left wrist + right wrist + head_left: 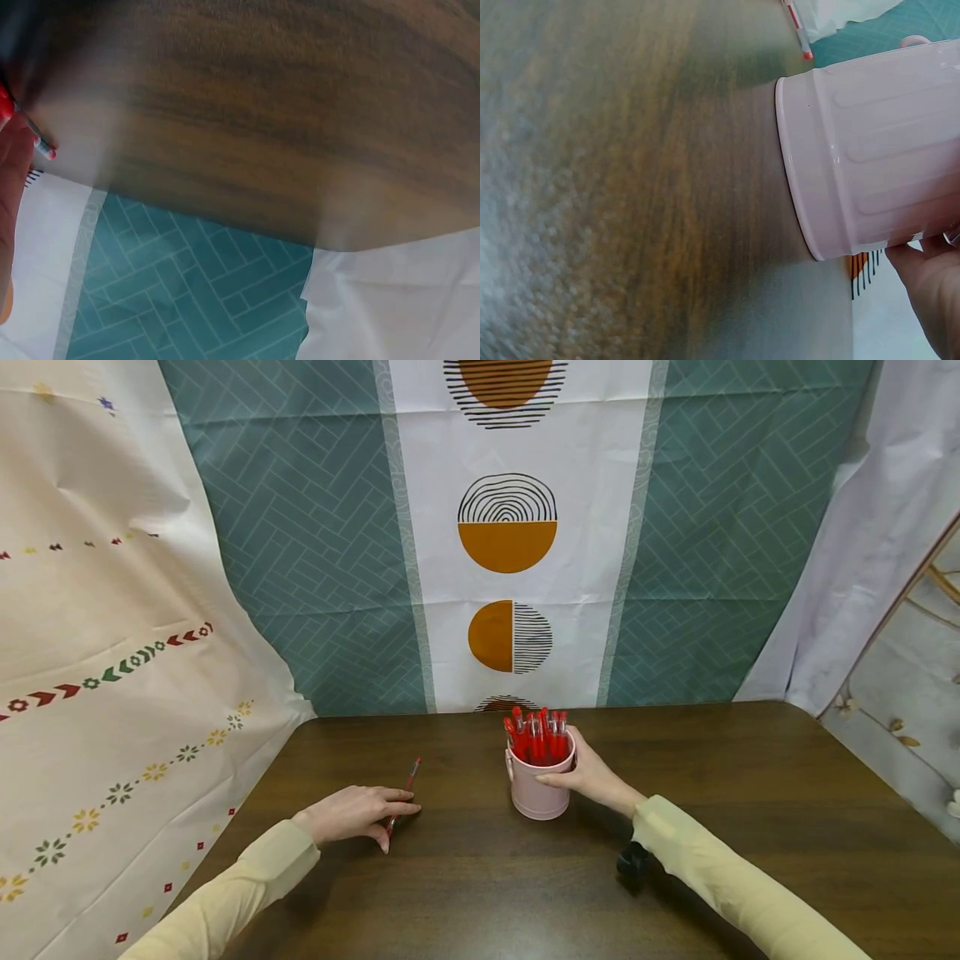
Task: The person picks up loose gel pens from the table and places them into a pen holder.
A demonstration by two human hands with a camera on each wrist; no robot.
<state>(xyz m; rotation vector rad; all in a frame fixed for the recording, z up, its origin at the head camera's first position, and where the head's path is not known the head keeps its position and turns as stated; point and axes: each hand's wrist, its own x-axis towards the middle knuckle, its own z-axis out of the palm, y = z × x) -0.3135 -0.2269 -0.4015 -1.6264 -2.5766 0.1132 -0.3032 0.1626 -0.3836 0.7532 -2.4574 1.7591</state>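
Toward the left of the table lies a red pen (412,773) with a clear barrel. My left hand (352,814) reaches over it, fingers extended across the barrel and thumb near its lower end. Part of that pen (43,146) shows at the left edge of the left wrist view, beside a finger. A pink bucket (538,797) stands upright, holding several red pens (538,739). My right hand (592,777) grips it by the right side near the rim, thumb in front. The right wrist view shows the bucket's ribbed side (900,142) close up.
Both things rest on a dark brown wooden table (480,893). A round black object (633,864) is beneath the right wrist. Behind the table hangs a green and white patterned cloth (517,552); a cream embroidered cloth (112,610) drapes on the left.
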